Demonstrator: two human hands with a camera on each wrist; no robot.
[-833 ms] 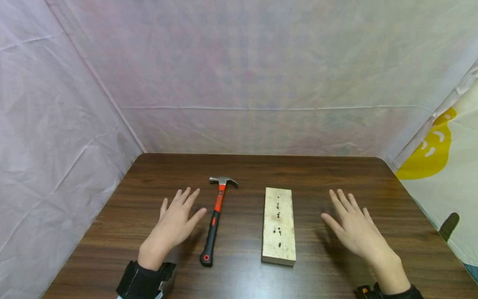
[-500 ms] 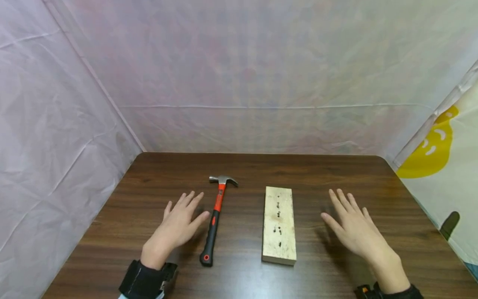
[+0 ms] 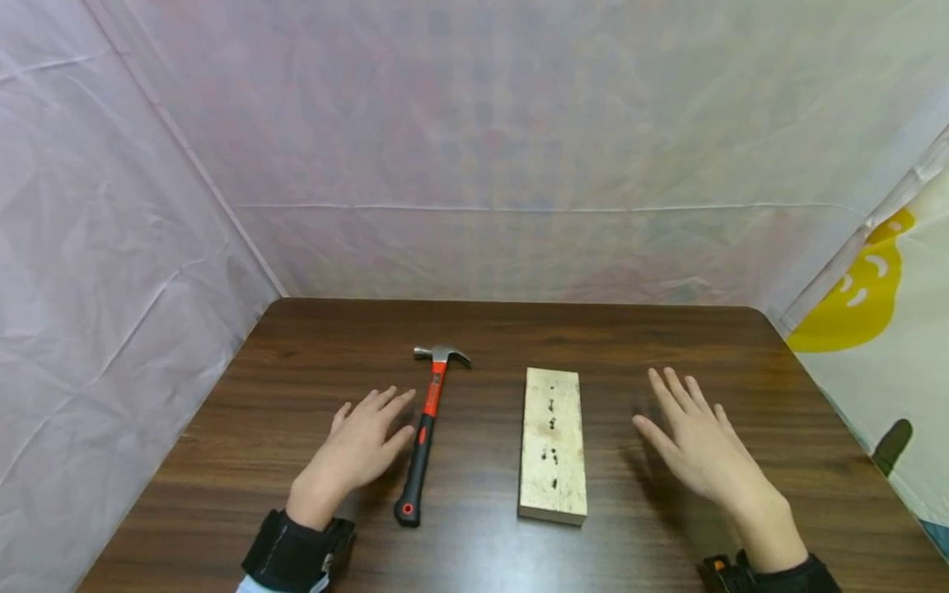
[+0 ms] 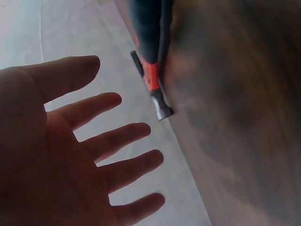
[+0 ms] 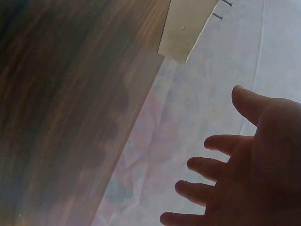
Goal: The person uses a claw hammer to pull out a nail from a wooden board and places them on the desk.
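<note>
A claw hammer [image 3: 423, 453] with a black and red handle lies on the table, its steel head toward the far side. Just left of its handle is my left hand [image 3: 352, 451], fingers spread and holding nothing. In the left wrist view the hammer [image 4: 151, 75] shows beyond the thumb side of that palm. A pale wooden block [image 3: 553, 486] lies right of the hammer, with several dark marks along its top. Two nails [image 5: 217, 16] stick up from it in the right wrist view. My right hand [image 3: 704, 453], also spread and holding nothing, hovers over the table right of the block.
The brown wood-grain table [image 3: 489, 329] has rounded far corners. White cloth [image 3: 489, 148] hangs behind it and at its left. At the right, a light cloth carries a yellow print [image 3: 853, 296]. Black straps [image 3: 292, 552] are on both wrists.
My left hand has moved right, closer to the hammer's handle. My right hand stays nearly where it was; the hammer and block have not moved on the table.
</note>
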